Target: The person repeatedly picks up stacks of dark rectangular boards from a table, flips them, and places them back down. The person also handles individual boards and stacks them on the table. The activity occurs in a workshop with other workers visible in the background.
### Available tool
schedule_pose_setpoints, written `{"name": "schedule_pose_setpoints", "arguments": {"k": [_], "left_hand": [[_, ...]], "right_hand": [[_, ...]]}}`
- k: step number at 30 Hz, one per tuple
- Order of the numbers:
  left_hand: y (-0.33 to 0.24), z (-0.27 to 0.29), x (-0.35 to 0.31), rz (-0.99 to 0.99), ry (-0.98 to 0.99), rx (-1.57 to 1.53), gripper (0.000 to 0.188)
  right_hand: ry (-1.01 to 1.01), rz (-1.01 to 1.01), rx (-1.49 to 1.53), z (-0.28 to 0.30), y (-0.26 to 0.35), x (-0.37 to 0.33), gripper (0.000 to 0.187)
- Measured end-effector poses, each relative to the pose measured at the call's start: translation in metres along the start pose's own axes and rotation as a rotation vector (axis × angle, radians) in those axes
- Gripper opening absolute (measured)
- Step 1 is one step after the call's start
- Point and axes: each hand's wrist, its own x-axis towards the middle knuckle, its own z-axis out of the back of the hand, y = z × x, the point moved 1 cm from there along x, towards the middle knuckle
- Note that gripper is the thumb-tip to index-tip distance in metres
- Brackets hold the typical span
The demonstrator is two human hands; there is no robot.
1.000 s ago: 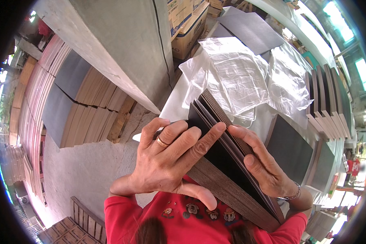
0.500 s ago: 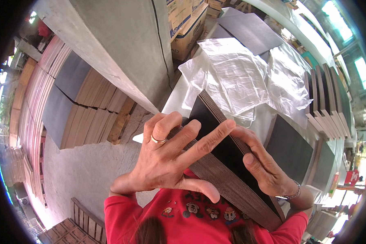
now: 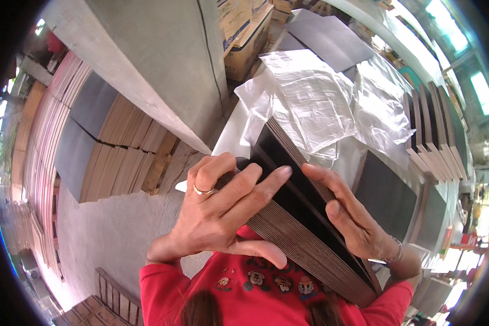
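A stack of thin dark boards (image 3: 309, 239) with brown edges stands on edge against my red shirt, parted by a black V-shaped gap. My left hand (image 3: 223, 206) lies over the left part of the stack, fingers outstretched and thumb apart; its index fingertip reaches over the gap. My right hand (image 3: 353, 217) leans along the outer side of the right part, fingers extended and thumb near the board edges. In the gap, a single board edge shows between the two parts. Where my left fingertips touch the boards is partly hidden.
White plastic sheeting (image 3: 309, 103) covers the surface ahead. Dark panels (image 3: 386, 190) lie to the right, with several upright boards (image 3: 434, 130) behind. A concrete pillar (image 3: 141, 60) rises front left, beside stacked panels (image 3: 108, 157). Cardboard boxes (image 3: 244, 54) stand behind it.
My left index finger has drawn back left, away from my right fingertips. The gap looks different, with a board edge now showing inside it. My right hand has barely moved.
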Motion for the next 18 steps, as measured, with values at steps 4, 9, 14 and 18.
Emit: {"name": "schedule_pose_setpoints", "arguments": {"k": [4, 9, 14, 18], "left_hand": [[0.0, 0.006, -0.002, 0.094, 0.042, -0.123, 0.086], [0.01, 0.005, 0.018, 0.082, 0.121, -0.119, 0.066], [0.056, 0.002, 0.006, -0.035, 0.173, -0.451, 0.074], [0.088, -0.026, 0.008, 0.062, 0.214, -0.866, 0.078]], "right_hand": [[-0.11, 0.124, -0.341, 0.019, -0.002, -0.006, 0.054], [-0.22, -0.45, -0.745, 0.042, 0.002, -0.059, 0.066], [-0.455, -0.224, -0.993, 0.116, -0.027, -0.096, 0.056], [-0.494, -0.398, -0.947, 0.195, -0.026, -0.134, 0.061]]}}
